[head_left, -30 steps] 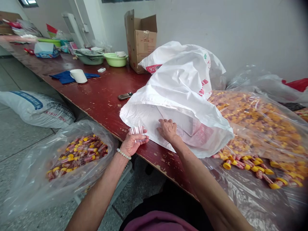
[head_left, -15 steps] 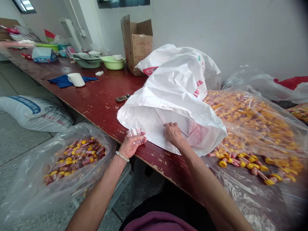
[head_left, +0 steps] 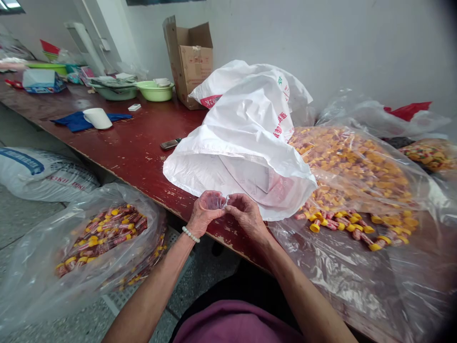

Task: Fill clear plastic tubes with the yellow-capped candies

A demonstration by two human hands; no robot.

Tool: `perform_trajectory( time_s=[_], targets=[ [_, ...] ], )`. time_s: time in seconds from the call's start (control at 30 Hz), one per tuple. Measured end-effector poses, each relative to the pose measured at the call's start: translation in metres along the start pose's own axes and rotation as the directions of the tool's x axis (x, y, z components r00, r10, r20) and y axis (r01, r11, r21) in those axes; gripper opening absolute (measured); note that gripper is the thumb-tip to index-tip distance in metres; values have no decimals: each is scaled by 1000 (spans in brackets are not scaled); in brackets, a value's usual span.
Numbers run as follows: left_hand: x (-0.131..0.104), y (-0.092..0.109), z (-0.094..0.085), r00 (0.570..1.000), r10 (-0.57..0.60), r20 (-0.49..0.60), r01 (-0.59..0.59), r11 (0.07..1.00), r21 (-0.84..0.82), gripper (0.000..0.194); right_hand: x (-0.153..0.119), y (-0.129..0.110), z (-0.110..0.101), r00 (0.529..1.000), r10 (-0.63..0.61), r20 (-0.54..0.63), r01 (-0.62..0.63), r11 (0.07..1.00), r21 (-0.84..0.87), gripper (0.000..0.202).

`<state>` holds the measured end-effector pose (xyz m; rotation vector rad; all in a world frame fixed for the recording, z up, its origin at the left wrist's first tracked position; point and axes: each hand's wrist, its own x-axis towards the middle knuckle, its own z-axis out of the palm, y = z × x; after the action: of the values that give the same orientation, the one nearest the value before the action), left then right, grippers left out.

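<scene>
My left hand (head_left: 202, 215), with a beaded bracelet at the wrist, is closed on a bunch of clear plastic tubes (head_left: 214, 202). My right hand (head_left: 246, 213) meets it fingertip to fingertip, thumb and forefinger pinched on a small clear piece at the right end of the bunch. Whether that piece is one of the tubes I cannot make out. Both hands are just above the table's front edge, at the mouth of a white woven sack (head_left: 246, 128) that lies open toward me. Pale material shows inside the sack.
Yellow-capped pieces lie under clear plastic sheeting (head_left: 378, 166) on the right. An open clear bag (head_left: 117, 267) of similar pieces stands below the red table (head_left: 132, 152) at left. Farther back are a phone (head_left: 170, 144), a white cup (head_left: 97, 118), green basins (head_left: 155, 91) and a cardboard box (head_left: 195, 62).
My right hand has left the sack's mouth and come back to my left hand, pinching at the clear tubes. My left hand has risen slightly and turned inward. The view has shifted to the right.
</scene>
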<state>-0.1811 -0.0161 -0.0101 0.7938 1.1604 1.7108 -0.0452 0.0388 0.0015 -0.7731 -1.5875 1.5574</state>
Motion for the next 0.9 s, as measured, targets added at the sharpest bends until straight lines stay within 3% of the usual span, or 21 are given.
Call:
perform_trajectory(
  time_s=[0.2, 0.3, 0.4, 0.47, 0.57, 0.67, 0.73, 0.77, 0.9],
  targets=[
    [-7, -7, 19, 992, 123, -12, -114, 952, 284, 48, -17, -1, -8, 998, -55, -36, 52, 995, -86, 27],
    [-12, -9, 30, 991, 127, 40, -133, 942, 309, 46, -32, -12, -18, 993, -102, -52, 87, 970, -227, 26],
    [-16, -12, 43, 992, 74, 98, -98, 960, 264, 47, -52, -28, -47, 961, -258, -99, 182, 861, -474, 24],
    [-18, -15, 52, 993, 34, 116, -61, 967, 245, 47, -66, -36, -81, 904, -381, -193, 194, 769, -609, 18],
    [-23, -19, 65, 990, -10, 142, -21, 975, 222, 47, -84, -37, -142, 778, -467, -420, 10, 678, -735, 14],
    [-31, -25, 81, 976, -48, 213, 4, 979, 205, 46, -90, -23, -185, 832, -361, -420, -200, 512, -835, 16],
    [-38, -29, 92, 963, -67, 261, 10, 977, 215, 44, -87, -11, -196, 863, -298, -407, -276, 396, -876, 21],
    [-41, -31, 97, 958, -71, 278, 7, 975, 223, 44, -86, -6, -198, 856, -297, -424, -308, 368, -878, 22],
    [-48, -34, 110, 954, -84, 288, 3, 963, 270, 42, -86, -4, -190, 786, -320, -530, -375, 435, -819, 19]
  ],
)
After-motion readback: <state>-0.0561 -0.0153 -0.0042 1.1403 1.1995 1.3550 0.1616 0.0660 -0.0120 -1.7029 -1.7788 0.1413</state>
